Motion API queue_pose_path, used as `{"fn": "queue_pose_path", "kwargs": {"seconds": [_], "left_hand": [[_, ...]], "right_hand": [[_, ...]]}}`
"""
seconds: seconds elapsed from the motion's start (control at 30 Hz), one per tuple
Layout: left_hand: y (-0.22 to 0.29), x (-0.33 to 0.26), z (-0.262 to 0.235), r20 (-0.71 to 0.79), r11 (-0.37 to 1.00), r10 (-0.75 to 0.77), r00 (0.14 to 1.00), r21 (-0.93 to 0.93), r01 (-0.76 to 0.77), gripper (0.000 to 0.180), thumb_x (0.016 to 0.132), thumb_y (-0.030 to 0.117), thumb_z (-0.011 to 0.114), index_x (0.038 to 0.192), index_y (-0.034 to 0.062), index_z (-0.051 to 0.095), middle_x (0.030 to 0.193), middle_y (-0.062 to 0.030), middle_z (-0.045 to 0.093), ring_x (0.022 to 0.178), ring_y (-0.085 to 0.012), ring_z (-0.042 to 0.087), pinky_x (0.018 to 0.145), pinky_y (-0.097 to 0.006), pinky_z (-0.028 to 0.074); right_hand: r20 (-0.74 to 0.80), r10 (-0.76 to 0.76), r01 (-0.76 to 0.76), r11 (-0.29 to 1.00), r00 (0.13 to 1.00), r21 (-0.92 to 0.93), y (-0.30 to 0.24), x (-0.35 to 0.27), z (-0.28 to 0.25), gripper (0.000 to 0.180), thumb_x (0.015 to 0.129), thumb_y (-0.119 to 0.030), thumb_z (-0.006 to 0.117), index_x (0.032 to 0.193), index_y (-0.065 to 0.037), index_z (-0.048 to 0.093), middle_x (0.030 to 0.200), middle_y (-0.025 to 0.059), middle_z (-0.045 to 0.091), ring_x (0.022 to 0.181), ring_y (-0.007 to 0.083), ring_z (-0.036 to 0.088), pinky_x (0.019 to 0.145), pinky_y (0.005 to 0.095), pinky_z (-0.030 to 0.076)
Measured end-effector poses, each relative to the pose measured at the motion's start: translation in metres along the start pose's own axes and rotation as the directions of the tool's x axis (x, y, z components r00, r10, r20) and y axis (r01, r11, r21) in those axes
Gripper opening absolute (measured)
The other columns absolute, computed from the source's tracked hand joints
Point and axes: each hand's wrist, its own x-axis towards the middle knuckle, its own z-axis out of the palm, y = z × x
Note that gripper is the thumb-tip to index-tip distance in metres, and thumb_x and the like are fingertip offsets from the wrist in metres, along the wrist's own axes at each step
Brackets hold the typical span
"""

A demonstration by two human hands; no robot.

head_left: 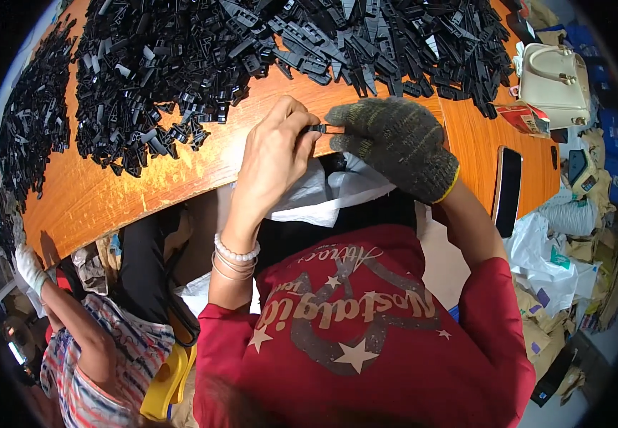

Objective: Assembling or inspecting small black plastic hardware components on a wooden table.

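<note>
Over the table's near edge, my bare left hand (272,153) pinches a small black plastic part (321,129) between thumb and fingers. My right hand (400,146), in a dark grey knit glove with a yellow cuff, is closed on the part's other side. The two hands nearly meet there, and the fingertips hide most of the part. Just beyond them lies a pile of longer, ribbed black plastic pieces (387,46). Small black plastic clips (159,71) are heaped to the far left of my hands. Below the hands, white plastic sheeting (316,192) hangs over my lap.
The orange wooden table (173,175) also bears a third black heap (34,107) at left. A phone (508,189), a red packet (526,118) and a cream handbag (555,82) are at right. A co-worker's white-gloved hand (29,267) touches the left table edge. Bags (551,264) crowd the right.
</note>
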Motion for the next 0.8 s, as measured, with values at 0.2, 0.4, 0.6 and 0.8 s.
{"fn": "queue_pose_path", "kwargs": {"seconds": [0.2, 0.4, 0.6, 0.8], "left_hand": [[0.001, 0.0, -0.001, 0.004, 0.999, 0.017, 1.0, -0.027, -0.017, 0.012, 0.077, -0.001, 0.066, 0.088, -0.0042, 0.061, 0.088, -0.0147, 0.055, 0.077, -0.0355, 0.06, 0.069, -0.041, 0.048], [-0.007, -0.005, 0.002, -0.004, 0.999, 0.037, 0.999, -0.024, -0.037, 0.015, 0.074, -0.007, 0.062, 0.082, -0.0065, 0.049, 0.087, -0.0189, 0.05, 0.081, -0.0399, 0.056, 0.07, -0.045, 0.046], [-0.002, -0.001, 0.006, -0.033, 0.992, 0.124, 0.992, -0.011, -0.125, 0.016, 0.07, -0.009, 0.06, 0.083, -0.005, 0.05, 0.087, -0.0181, 0.048, 0.081, -0.0389, 0.056, 0.069, -0.045, 0.046], [-0.005, -0.009, 0.0, -0.139, 0.995, 0.088, 0.986, -0.029, -0.093, 0.014, 0.077, -0.005, 0.062, 0.088, -0.002, 0.054, 0.09, -0.0169, 0.052, 0.082, -0.0381, 0.058, 0.069, -0.044, 0.047]], "right_hand": [[-0.136, -0.27, 0.245, 0.954, 0.953, -0.175, 0.0, 0.009, 0.01, 0.02, 0.08, -0.027, 0.062, 0.089, -0.01, 0.063, 0.087, 0.0096, 0.064, 0.077, 0.028, 0.063, 0.068, 0.0431, 0.049], [0.148, -0.338, 0.367, 0.893, 0.929, -0.261, -0.016, 0.029, 0.0, 0.025, 0.08, -0.019, 0.065, 0.102, -0.008, 0.063, 0.091, 0.0078, 0.065, 0.086, 0.0276, 0.063, 0.077, 0.0422, 0.048], [-0.046, -0.573, 0.529, 0.782, 0.818, -0.329, 0.018, 0.017, 0.018, 0.02, 0.076, -0.021, 0.062, 0.092, -0.009, 0.063, 0.082, 0.0088, 0.064, 0.074, 0.0267, 0.063, 0.064, 0.0419, 0.048], [0.031, -0.1, 0.104, 0.972, 0.995, -0.211, -0.016, 0.009, 0.008, 0.023, 0.087, -0.028, 0.06, 0.101, -0.011, 0.064, 0.087, 0.0072, 0.068, 0.079, 0.0253, 0.068, 0.07, 0.0396, 0.053]]}}
